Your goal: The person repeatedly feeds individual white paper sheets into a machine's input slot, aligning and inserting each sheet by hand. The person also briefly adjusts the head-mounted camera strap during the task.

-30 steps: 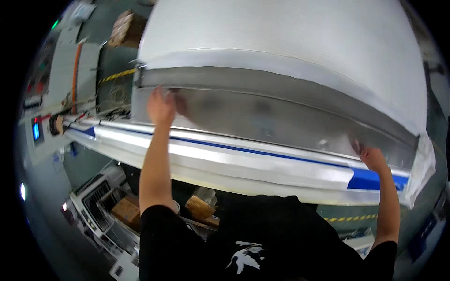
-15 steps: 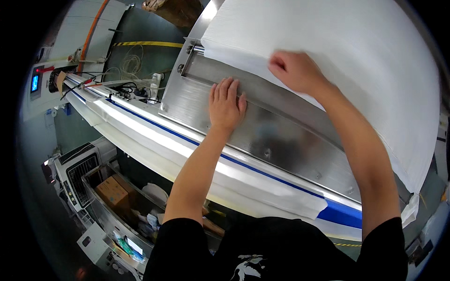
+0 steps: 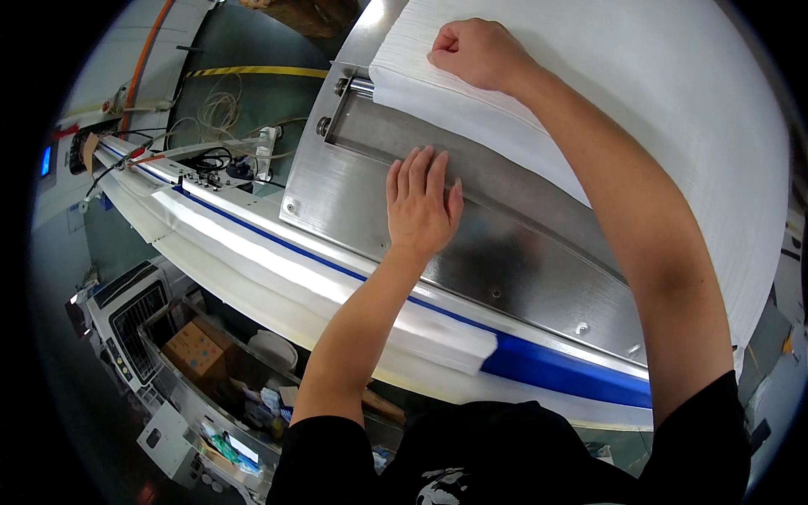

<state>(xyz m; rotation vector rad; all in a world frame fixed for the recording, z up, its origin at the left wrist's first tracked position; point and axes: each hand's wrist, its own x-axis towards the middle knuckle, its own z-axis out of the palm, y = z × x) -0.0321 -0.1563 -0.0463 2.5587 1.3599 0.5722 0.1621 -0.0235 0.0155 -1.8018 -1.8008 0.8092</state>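
Note:
My left hand [image 3: 421, 206] lies with its fingers stretched out on a shiny metal plate [image 3: 337, 189], the fingertips at the edge of a recessed channel. Beyond the channel spreads a thick white layered stack [image 3: 640, 93] of sheet material; whether cloth or paper I cannot tell. Its near edge shows many thin layers, and a smooth white part hangs below them. My right hand [image 3: 484, 55] is curled into a fist over the stack, near its far left edge. No material shows gathered in it; the fingertips are partly hidden.
A long machine beam with a blue band [image 3: 555, 370] and a white strip [image 3: 438, 337] runs along my front. At the left are cables [image 3: 219, 160] and an orange hose [image 3: 143, 63]. Lower left stands a metal bin [image 3: 172, 366] holding a cardboard box [image 3: 195, 349].
My right hand has moved away and left, from the stack's near edge onto its top. My left hand has shifted slightly right. More of the blue band shows beside the white strip.

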